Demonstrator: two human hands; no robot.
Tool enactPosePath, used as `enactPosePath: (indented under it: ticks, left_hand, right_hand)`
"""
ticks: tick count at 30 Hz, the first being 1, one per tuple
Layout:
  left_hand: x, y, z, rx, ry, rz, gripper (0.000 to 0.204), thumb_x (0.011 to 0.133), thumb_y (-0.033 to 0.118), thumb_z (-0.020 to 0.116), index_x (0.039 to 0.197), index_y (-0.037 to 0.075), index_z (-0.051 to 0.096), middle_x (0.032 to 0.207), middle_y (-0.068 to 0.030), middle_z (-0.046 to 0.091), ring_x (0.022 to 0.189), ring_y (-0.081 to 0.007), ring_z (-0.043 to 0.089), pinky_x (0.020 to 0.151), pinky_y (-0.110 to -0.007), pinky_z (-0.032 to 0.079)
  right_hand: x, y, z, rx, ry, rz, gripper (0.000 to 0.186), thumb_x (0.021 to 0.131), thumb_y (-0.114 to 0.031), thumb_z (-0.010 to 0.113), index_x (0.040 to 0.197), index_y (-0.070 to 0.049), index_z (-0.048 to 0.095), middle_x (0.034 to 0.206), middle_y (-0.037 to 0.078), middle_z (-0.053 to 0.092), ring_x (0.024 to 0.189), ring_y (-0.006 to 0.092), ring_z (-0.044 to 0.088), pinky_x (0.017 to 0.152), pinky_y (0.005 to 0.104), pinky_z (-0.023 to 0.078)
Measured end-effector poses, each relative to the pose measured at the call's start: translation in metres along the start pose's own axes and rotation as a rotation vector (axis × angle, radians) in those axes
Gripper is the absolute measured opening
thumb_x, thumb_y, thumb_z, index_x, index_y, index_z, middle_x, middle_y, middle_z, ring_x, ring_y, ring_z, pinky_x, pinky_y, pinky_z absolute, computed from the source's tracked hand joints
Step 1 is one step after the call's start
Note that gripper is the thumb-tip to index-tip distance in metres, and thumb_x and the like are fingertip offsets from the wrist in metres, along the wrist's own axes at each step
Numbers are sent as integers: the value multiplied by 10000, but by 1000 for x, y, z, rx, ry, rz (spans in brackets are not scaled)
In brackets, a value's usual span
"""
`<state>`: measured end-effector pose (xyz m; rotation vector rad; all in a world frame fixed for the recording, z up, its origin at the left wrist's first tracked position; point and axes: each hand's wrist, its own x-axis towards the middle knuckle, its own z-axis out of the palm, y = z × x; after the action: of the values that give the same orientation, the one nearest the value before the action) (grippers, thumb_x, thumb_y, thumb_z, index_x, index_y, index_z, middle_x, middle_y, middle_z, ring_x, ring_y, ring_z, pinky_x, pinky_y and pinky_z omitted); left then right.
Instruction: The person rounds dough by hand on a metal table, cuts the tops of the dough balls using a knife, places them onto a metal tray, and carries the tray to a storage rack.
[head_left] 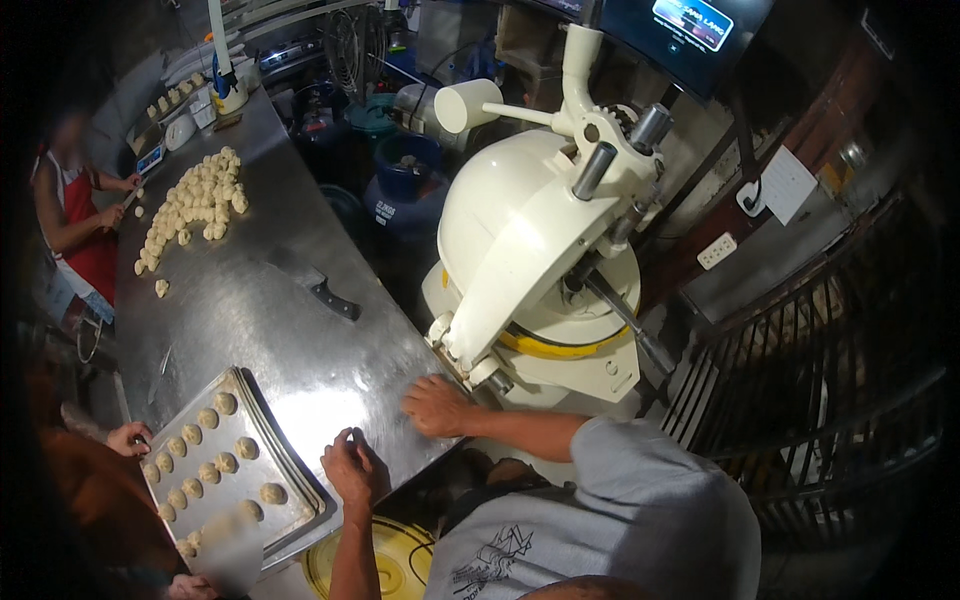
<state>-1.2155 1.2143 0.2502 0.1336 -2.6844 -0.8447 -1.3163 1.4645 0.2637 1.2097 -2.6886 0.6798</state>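
Observation:
My left hand (350, 468) is closed at the near end of the steel table (285, 335), right of the baking trays. A small dark thing shows at its fingertips, too small to name. My right hand (437, 406) rests on the table's right edge as a loose fist, with nothing visible in it. Stacked trays (240, 380) lie to the left; the top one carries several speckled dough balls (226, 462) in rows. Farther up the table lies a knife with a black handle (335, 300), apart from both hands.
Pale dough pieces (195, 205) are heaped at the far left, near a co-worker in a red apron (80, 195) holding a blade. Another co-worker's hand (130, 438) touches the tray's left edge. A big cream machine (510, 220) stands right of the table; a yellow lid (395, 565) is below.

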Motion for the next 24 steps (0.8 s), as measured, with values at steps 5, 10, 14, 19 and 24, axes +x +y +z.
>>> enactPosePath:
  ticks: [5, 10, 14, 19, 24]
  left_hand:
    - [45, 31, 17, 72, 23, 85, 261, 912, 109, 668, 1172, 96, 686, 989, -126, 724, 915, -336, 649, 841, -460, 486]
    - [22, 30, 20, -27, -25, 37, 218, 950, 140, 681, 1161, 88, 692, 950, -140, 720, 877, -341, 654, 804, -440, 508]
    - [-20, 17, -6, -180, -6, -118, 233, 936, 160, 722, 1153, 83, 688, 853, -143, 688, 837, -351, 641, 778, -453, 511]
    - [3, -14, 20, 73, 38, 100, 212, 817, 107, 732, 1025, 90, 694, 929, -138, 696, 871, -359, 627, 824, -481, 477]
    - [31, 12, 22, 45, -75, 36, 300, 780, 133, 776, 1063, 112, 678, 946, -125, 708, 904, -360, 640, 831, -488, 494]
  right_hand:
    - [68, -7, 28, -33, 171, 130, 144, 855, -171, 594, 978, -96, 602, 1029, 89, 611, 1050, 286, 551, 922, 452, 405]
    - [48, -2, 31, 142, 101, 134, 98, 869, -182, 605, 950, -127, 594, 996, 81, 590, 979, 296, 546, 900, 448, 399]
    - [-19, 13, 6, 236, -76, -102, 78, 869, -188, 612, 926, -136, 602, 976, 79, 587, 969, 291, 543, 887, 455, 395]
    - [22, 7, 19, -12, 75, 26, 49, 823, -170, 591, 857, -144, 614, 941, 82, 606, 972, 298, 570, 852, 483, 411]
    - [66, 5, 39, 117, 171, 109, 170, 831, -112, 562, 964, -123, 666, 996, 95, 684, 1005, 349, 630, 894, 498, 464]
